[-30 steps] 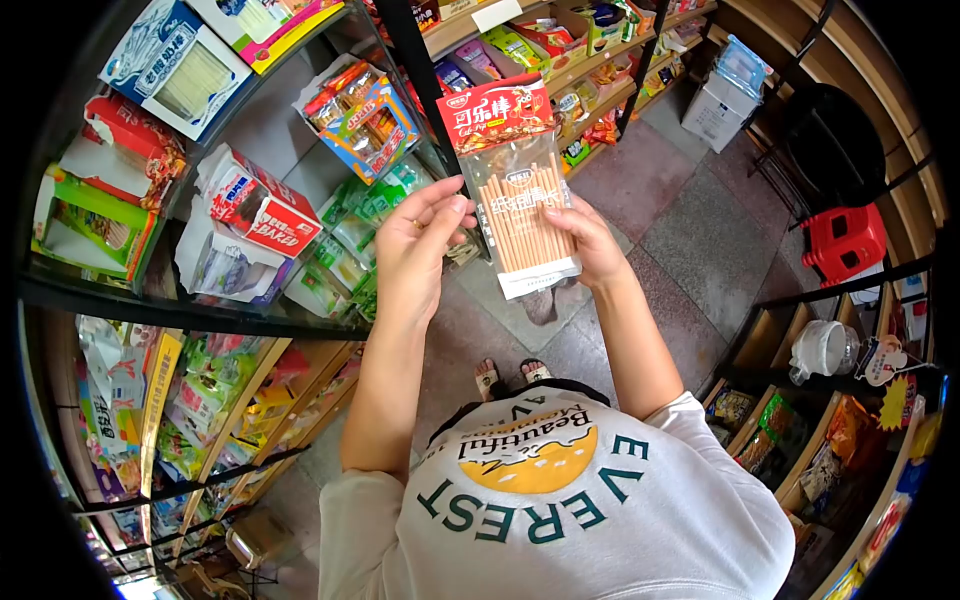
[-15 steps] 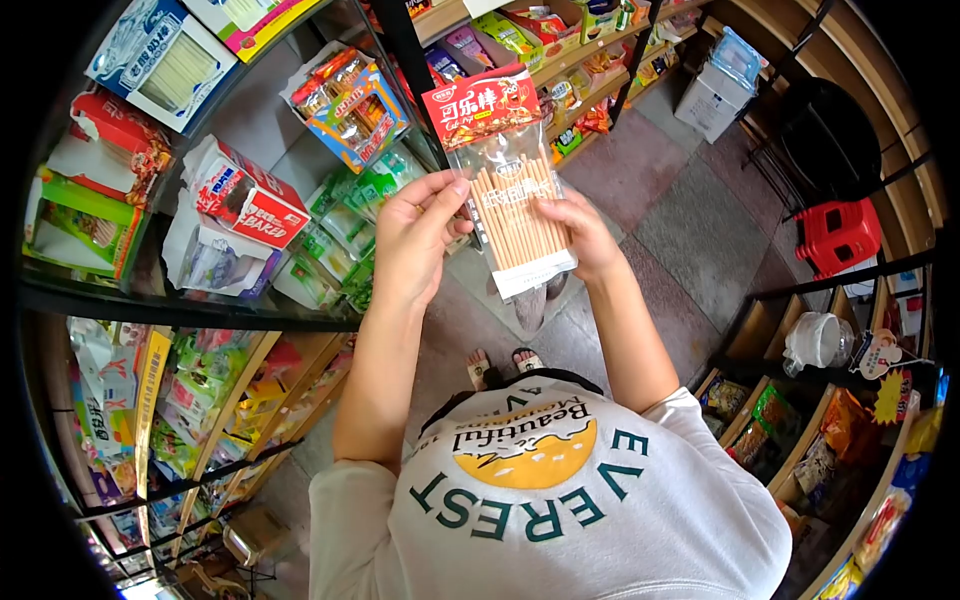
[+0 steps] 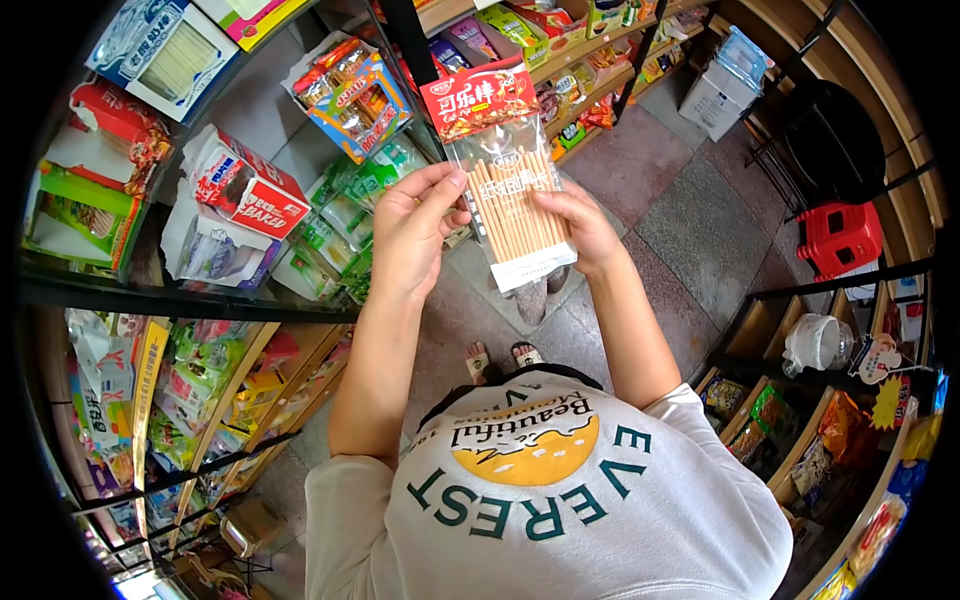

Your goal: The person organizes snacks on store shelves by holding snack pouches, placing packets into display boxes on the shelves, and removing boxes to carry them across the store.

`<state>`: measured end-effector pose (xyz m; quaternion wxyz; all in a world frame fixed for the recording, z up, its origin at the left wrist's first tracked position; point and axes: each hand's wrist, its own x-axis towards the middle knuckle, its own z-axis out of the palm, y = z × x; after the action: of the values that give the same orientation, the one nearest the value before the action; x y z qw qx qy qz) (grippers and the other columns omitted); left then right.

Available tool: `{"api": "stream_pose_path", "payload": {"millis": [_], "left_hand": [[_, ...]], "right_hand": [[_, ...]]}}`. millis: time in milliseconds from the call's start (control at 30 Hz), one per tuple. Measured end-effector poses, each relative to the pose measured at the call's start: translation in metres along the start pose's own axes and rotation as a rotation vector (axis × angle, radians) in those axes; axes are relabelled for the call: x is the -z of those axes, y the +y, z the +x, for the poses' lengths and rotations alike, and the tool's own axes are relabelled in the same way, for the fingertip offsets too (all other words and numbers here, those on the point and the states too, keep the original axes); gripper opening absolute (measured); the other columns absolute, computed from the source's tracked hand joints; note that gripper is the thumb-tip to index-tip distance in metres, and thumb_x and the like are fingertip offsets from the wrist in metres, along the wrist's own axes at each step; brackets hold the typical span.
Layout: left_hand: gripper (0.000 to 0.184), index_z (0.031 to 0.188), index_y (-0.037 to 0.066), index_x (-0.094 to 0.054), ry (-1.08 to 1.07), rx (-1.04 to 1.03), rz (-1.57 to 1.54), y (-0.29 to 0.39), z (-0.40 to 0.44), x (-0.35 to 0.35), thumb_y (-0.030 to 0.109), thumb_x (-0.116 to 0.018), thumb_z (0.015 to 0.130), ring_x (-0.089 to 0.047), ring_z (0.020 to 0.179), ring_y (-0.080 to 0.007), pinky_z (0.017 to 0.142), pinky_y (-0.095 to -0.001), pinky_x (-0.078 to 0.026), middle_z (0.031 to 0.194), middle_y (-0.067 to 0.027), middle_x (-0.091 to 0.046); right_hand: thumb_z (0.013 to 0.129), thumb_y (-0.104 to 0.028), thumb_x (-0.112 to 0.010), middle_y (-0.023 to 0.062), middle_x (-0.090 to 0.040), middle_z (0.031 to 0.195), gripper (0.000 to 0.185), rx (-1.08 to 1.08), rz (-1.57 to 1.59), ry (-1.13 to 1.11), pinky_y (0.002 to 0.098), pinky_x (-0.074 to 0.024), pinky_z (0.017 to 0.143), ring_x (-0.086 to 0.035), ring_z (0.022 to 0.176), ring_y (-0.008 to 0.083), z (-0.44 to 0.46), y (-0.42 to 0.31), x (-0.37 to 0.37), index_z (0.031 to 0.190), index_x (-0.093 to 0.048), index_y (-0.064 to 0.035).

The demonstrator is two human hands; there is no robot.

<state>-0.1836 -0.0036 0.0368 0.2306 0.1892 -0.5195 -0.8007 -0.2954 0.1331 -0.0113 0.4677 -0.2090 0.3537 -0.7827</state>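
Between my two hands is a clear bag of snack sticks (image 3: pixel 515 205), with a red printed header at its top and a white strip along its bottom. Thin tan sticks lie side by side inside it. My left hand (image 3: pixel 420 215) pinches the bag's left edge between thumb and fingers. On the right edge, my right hand (image 3: pixel 582 225) grips it, thumb across the front and fingers behind, mostly hidden. The bag is held tilted over the floor, its printed front facing me.
At left, a shelf bears a torn red snack box (image 3: pixel 245 185), an orange-blue box (image 3: pixel 355 100) and green packets (image 3: pixel 345 220). Stocked shelves (image 3: pixel 590 50) stand ahead. To the right are a red plastic stool (image 3: pixel 840 240), a white box (image 3: pixel 715 100) and a clear jar (image 3: pixel 818 343).
Both hands keep their hold on the bag. It has shifted very slightly up and left in view, with its header tilted a little differently.
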Motion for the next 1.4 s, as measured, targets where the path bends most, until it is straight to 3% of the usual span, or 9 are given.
{"api": "stream_pose_path", "payload": {"millis": [367,467,600,700,900,1033,1233,1333,1400], "left_hand": [[0.018,0.090,0.002,-0.063,-0.078,-0.089,0.354,-0.009,-0.004,0.030,0.011,-0.068,0.076,-0.055,0.068,-0.0051,0.060,-0.0209,-0.045,0.078,-0.0007,-0.062],[0.010,0.080,0.005,-0.061,0.109,-0.361,0.714,0.035,-0.008,0.060,0.010,-0.068,0.075,-0.053,0.065,-0.0065,0.059,-0.0218,-0.044,0.071,0.0013,-0.058],[0.009,0.088,0.001,-0.059,0.655,-0.774,0.613,0.125,-0.019,0.127,0.007,-0.056,0.081,-0.052,0.065,-0.0080,0.060,-0.0237,-0.042,0.073,-0.0005,-0.059],[0.013,0.094,-0.003,-0.057,0.833,-1.359,0.820,0.214,-0.031,0.155,0.001,-0.054,0.082,-0.056,0.083,-0.0129,0.073,-0.0268,-0.044,0.091,-0.0084,-0.060],[0.015,0.097,-0.002,-0.057,0.874,-1.826,1.085,0.298,-0.029,0.121,0.002,-0.052,0.084,-0.055,0.088,-0.0141,0.078,-0.0262,-0.043,0.095,-0.0092,-0.059],[0.014,0.095,-0.002,-0.058,0.890,-1.865,1.033,0.313,-0.002,0.124,0.000,-0.052,0.083,-0.058,0.086,-0.0172,0.078,-0.0270,-0.043,0.093,-0.0092,-0.061],[0.026,0.099,0.002,-0.056,1.005,-1.209,1.044,0.314,0.013,0.122,0.002,-0.054,0.073,-0.060,0.079,-0.0335,0.072,-0.0359,-0.046,0.086,-0.0175,-0.062],[0.036,0.109,-0.006,-0.048,0.951,-1.260,1.285,0.326,0.024,0.149,0.003,-0.053,0.074,-0.059,0.082,-0.0378,0.074,-0.0385,-0.046,0.086,-0.0242,-0.060],[0.037,0.107,-0.003,-0.049,0.794,-1.103,1.083,0.331,0.028,0.160,0.005,-0.060,0.072,-0.062,0.082,-0.0277,0.070,-0.0343,-0.048,0.089,-0.0200,-0.062]], "right_hand": [[0.067,-0.010,-0.072,0.0092,-0.056,0.106,0.055,0.072,-0.262,0.028,0.0320,-0.0431,0.086,-0.055,0.096,0.0188,0.028,0.015,-0.007,0.114,-0.047,0.0012],[0.065,-0.025,-0.075,0.0072,-0.054,0.109,0.064,0.205,-0.242,0.026,0.0315,-0.0393,0.088,-0.052,0.100,0.0178,0.040,0.022,-0.012,0.116,-0.045,0.0001],[0.073,-0.021,-0.066,0.0082,-0.055,0.108,0.052,0.142,-0.242,0.108,0.0326,-0.0389,0.088,-0.052,0.100,0.0194,0.043,0.019,0.003,0.116,-0.046,0.0002],[0.074,-0.013,-0.064,0.0078,-0.057,0.102,0.041,0.152,-0.216,0.157,0.0312,-0.0420,0.083,-0.055,0.091,0.0179,0.046,0.021,-0.002,0.110,-0.050,0.0008],[0.074,-0.010,-0.063,0.0081,-0.058,0.097,0.035,0.111,-0.229,0.015,0.0288,-0.0451,0.075,-0.057,0.082,0.0176,0.054,0.031,-0.014,0.105,-0.052,0.0004],[0.074,-0.017,-0.062,0.0073,-0.058,0.097,0.037,0.172,-0.336,0.047,0.0312,-0.0436,0.080,-0.056,0.088,0.0176,0.051,0.032,-0.018,0.105,-0.052,-0.0001],[0.071,-0.019,-0.064,0.0086,-0.058,0.099,0.043,0.199,-0.367,0.060,0.0312,-0.0419,0.082,-0.055,0.091,0.0189,0.041,0.021,-0.025,0.107,-0.051,0.0010],[0.072,-0.012,-0.065,0.0056,-0.058,0.091,0.035,0.134,-0.282,0.075,0.0288,-0.0454,0.073,-0.057,0.080,0.0157,0.038,0.015,-0.034,0.102,-0.053,-0.0004],[0.073,-0.011,-0.064,0.0063,-0.059,0.089,0.032,0.172,-0.303,0.088,0.0295,-0.0480,0.065,-0.058,0.076,0.0165,0.037,0.016,-0.035,0.101,-0.052,0.0000]]}}
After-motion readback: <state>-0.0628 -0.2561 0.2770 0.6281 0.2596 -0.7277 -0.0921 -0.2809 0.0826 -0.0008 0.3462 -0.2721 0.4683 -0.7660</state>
